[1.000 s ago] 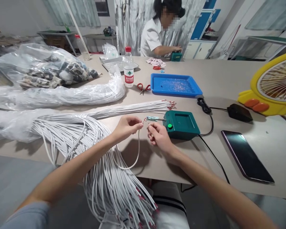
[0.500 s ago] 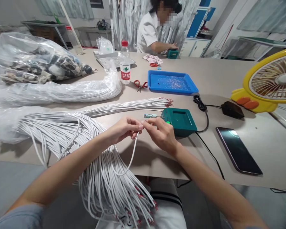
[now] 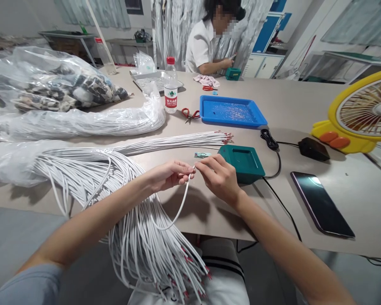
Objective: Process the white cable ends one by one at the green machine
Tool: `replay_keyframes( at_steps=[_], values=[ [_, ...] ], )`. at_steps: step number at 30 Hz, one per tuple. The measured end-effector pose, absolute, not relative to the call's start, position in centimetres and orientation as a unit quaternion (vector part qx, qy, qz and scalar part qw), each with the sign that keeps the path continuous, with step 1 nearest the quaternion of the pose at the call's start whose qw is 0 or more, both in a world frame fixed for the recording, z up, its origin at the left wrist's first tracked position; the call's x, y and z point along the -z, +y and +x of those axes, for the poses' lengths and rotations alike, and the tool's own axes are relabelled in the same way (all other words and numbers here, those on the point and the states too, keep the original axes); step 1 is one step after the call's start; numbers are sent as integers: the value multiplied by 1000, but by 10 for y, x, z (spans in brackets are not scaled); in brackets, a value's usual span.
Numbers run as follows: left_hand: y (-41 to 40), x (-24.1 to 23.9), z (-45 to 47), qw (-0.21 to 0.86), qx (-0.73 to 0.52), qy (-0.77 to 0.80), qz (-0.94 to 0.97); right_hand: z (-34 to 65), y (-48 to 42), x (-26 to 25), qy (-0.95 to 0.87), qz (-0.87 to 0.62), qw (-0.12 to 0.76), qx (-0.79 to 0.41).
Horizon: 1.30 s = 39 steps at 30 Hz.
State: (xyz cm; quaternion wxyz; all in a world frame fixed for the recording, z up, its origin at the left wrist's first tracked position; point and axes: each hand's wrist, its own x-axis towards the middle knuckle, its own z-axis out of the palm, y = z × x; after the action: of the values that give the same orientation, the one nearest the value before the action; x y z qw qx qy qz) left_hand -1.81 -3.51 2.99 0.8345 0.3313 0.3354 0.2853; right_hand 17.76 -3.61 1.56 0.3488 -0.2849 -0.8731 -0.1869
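Between finger and thumb, my left hand (image 3: pixel 173 173) pinches one white cable (image 3: pixel 183 201) close to its end. The cable curves down from there into a large bundle of white cables (image 3: pixel 142 228), which hangs over the table edge onto my lap, with red tips showing. My right hand (image 3: pixel 219 180) is closed, thumb and fingertips pinched at the tip of the same cable; the very end is too small to make out. Just beyond my right hand sits a green box-shaped device (image 3: pixel 252 169) with a small light-green tag-like piece (image 3: pixel 202 155) at its left.
Behind lie another row of white cables (image 3: pixel 178 142), red-handled scissors (image 3: pixel 189 114), a blue tray (image 3: pixel 206 116) with bits in it and a water bottle (image 3: pixel 170 91). A phone (image 3: pixel 322 203), black adapter (image 3: pixel 314 148) and yellow fan (image 3: pixel 339 106) stand right. A co-worker (image 3: pixel 200 46) sits opposite.
The view has shifted slightly, so everything sits a little further right. Both hands remain at the cable's end, with more of it showing between them. The co-worker's hands have lifted off their green box.
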Motion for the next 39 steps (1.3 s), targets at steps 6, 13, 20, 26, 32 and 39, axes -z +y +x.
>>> replay_keyframes(
  at_steps=[6, 13, 20, 26, 32, 39],
  values=[
    [-34, -32, -17, 833, -297, 345, 312, 177, -37, -15, -888, -303, 309, 155],
    [-35, -35, -16, 837, -287, 363, 292, 177, -37, -15, -892, -296, 303, 161],
    [-43, -35, -15, 807, -295, 341, 381, 176, -43, -14, -870, -292, 368, 148],
    [-52, -39, -17, 776, -290, 339, 445, 177, -49, -11, -862, -270, 404, 144],
    [-59, -37, -10, 532, -370, 402, 647, 173, -51, -19, -834, -292, 463, -66],
    [-60, -23, -15, 156, -343, 421, 825, 160, -51, -27, -476, -304, 362, -742]
  ],
)
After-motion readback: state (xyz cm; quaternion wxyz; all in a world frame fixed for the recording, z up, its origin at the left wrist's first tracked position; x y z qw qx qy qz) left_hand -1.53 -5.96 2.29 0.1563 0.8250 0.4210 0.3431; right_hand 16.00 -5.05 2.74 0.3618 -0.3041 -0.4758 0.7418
